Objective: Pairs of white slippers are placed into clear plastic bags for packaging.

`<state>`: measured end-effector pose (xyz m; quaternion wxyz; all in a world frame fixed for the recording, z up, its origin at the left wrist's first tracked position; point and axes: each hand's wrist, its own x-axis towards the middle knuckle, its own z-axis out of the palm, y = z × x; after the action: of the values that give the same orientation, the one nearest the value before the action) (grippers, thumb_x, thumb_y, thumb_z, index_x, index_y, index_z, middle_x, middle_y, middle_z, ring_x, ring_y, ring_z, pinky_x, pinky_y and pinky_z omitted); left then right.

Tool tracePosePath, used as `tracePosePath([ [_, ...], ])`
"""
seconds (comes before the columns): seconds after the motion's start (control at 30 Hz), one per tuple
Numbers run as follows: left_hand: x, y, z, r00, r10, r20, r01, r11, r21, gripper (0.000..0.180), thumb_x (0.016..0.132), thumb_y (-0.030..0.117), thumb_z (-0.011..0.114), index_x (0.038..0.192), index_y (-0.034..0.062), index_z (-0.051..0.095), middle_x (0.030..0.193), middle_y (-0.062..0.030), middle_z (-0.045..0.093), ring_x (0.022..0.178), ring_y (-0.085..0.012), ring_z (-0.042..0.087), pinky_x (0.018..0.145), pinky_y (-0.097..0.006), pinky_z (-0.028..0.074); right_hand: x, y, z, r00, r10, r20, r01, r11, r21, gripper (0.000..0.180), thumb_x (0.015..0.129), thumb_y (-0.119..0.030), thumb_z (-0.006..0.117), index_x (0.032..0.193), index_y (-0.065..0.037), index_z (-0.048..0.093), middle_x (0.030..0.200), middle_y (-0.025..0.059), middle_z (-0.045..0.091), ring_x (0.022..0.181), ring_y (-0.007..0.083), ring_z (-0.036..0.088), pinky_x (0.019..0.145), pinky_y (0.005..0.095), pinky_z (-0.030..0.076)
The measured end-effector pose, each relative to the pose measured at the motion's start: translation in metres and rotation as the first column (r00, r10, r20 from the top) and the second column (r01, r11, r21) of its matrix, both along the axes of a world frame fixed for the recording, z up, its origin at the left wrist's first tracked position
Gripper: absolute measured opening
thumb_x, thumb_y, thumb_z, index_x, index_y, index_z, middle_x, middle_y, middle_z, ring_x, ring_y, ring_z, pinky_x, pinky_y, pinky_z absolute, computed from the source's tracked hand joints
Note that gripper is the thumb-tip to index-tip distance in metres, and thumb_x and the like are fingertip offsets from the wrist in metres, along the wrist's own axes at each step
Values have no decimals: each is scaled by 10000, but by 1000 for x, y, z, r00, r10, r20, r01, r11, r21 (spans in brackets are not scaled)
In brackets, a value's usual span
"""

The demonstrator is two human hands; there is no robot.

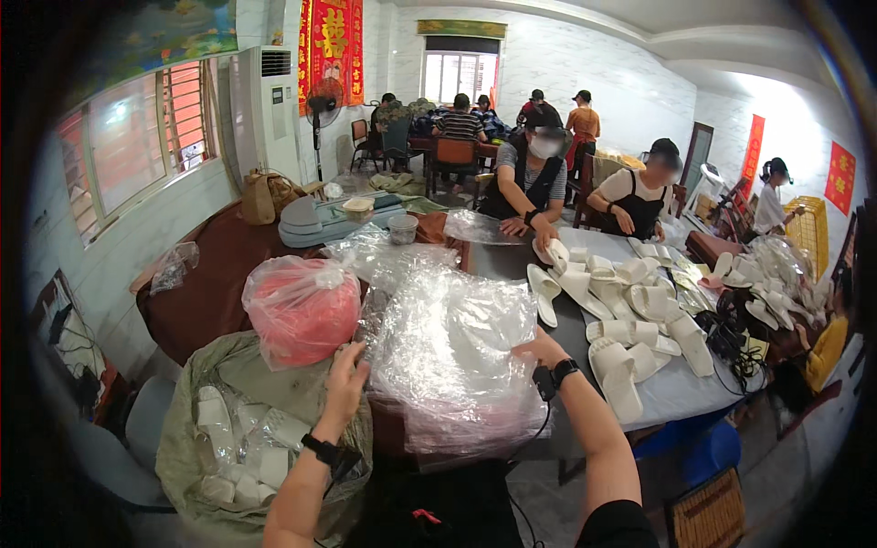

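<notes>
A thick stack of clear plastic bags [448, 338] lies in front of me, shiny and a little crumpled. At its left edge is my left hand [346, 379], fingers apart and nothing in them. My right hand [541, 353] rests against the opposite edge of the stack, its fingers stretched over the plastic and not closed round it. Left of the stack sits a see-through bag with pink contents [302, 310]. Below that, a large greenish woven sack [187, 438] stands wide at the top, with white slippers [239, 457] in clear wrap inside.
Many loose white slippers [630, 306] cover the grey table on the right. Across it, one co-worker [534, 173] reaches to a slipper; another [644, 187] sits alongside. Black cables [735, 338] lie near the right end. A blue stool [711, 457] stands below.
</notes>
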<state>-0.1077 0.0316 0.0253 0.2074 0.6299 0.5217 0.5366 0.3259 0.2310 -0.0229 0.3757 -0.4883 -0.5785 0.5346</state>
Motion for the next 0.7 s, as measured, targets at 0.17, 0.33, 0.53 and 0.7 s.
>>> tracePosePath([
  [0.17, -11, 52, -29, 912, 125, -390, -193, 971, -139, 739, 942, 556, 607, 1413, -5, 515, 1472, -332, 441, 1406, -390, 408, 1154, -446, 309, -15, -10, 26, 1000, -3, -22, 2, 1000, -24, 940, 705, -29, 791, 1518, -69, 321, 1222, 146, 638, 1013, 262, 646, 759, 354, 538],
  [0.33, 19, 61, 18, 904, -11, -428, -155, 924, -351, 890, 911, 613, 617, 1456, -63, 419, 1445, -381, 438, 1350, -452, 461, 1138, -452, 345, -18, -42, 38, 999, -25, -41, 25, 1000, -7, 991, 736, 79, 757, 1563, -59, 229, 1344, 155, 556, 1117, 270, 614, 895, 360, 545],
  [0.53, 71, 75, -22, 943, -159, -293, 44, 930, -364, 1002, 822, 513, 761, 1485, -98, 325, 1408, -370, 470, 1323, -476, 470, 1141, -461, 355, 54, -48, -17, 990, -132, 41, 138, 968, -210, 457, 832, -278, 780, 1176, 1, 665, 1041, 86, 687, 878, 186, 659, 725, 324, 513],
  [0.7, 82, 55, -28, 779, -388, -492, 261, 915, -308, 1046, 791, 453, 801, 1520, -79, 273, 1471, -343, 405, 1374, -450, 416, 1152, -461, 345, 43, -86, 5, 982, -159, 107, 182, 947, -263, 572, 874, -609, 699, 912, -38, 696, 798, 25, 652, 574, 136, 548, 525, 285, 444],
])
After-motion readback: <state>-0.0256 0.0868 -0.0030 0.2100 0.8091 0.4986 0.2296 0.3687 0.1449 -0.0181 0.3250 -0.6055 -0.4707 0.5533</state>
